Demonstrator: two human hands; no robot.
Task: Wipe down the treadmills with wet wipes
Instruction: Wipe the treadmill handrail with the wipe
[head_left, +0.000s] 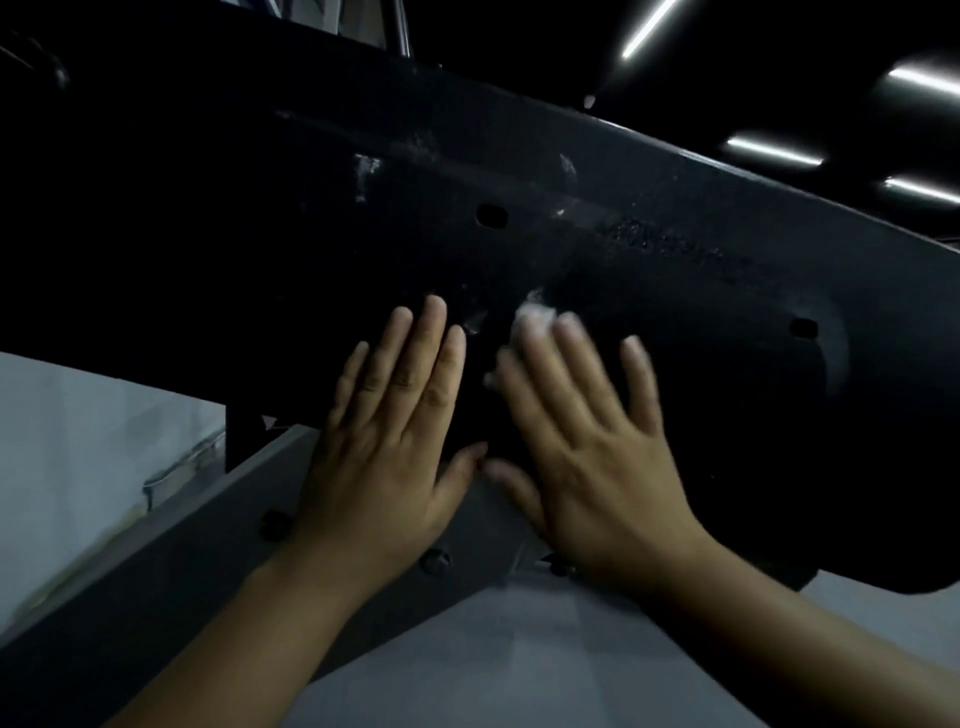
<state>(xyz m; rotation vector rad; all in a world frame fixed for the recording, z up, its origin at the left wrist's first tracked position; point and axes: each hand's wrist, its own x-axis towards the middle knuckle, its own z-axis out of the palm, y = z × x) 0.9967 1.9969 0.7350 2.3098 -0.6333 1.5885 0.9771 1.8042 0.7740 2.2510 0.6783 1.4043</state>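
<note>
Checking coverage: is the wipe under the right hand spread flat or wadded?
Wadded: a small white lump of wet wipe shows at the fingertips of the right hand; rest hidden.

A treadmill panel (519, 171) slants across the view from upper left to lower right. Both hands lie flat against its lower part, side by side: the left hand (384, 457) to the left, the right hand (597, 457) to the right, thumbs nearly touching. A wipe (530, 314) sits under the right hand's fingertips, against the panel. Above the hands is a hole (491, 215); another (803, 328) lies far right. Below the panel a beam (182, 587) runs from lower left up to the wrists, with bolts (435, 561) on it. The floor (78, 441) lies beneath, and lights (774, 150) hang behind the panel, upper right.
</note>
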